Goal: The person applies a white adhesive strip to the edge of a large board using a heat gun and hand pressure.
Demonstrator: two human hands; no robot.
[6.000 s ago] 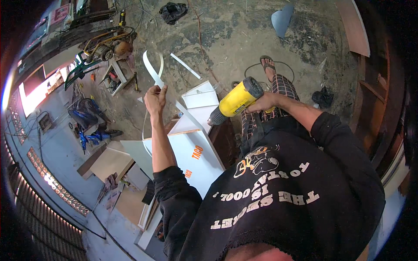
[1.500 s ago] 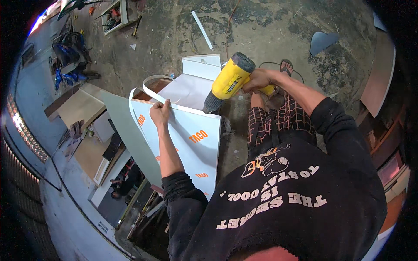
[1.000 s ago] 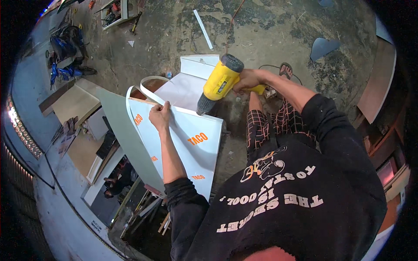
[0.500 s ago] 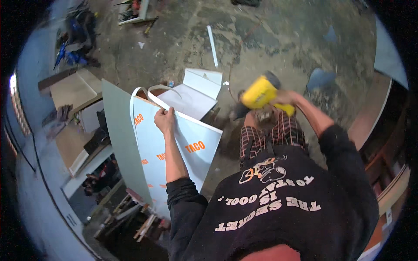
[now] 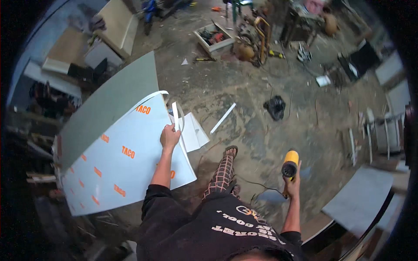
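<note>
One white strip (image 5: 175,114) runs lengthwise forward from the left hand (image 5: 170,136), curling.

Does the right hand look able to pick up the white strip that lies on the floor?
Probably not: the right hand holds the yellow power tool, and the strip lies beyond the person's foot.

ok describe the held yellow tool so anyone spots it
From the black sweatshirt, follow the bare right forearm to the right hand. It holds a yellow tool with a round black nozzle, its bright body unlike the flat blue-grey sheet nearby.
</note>
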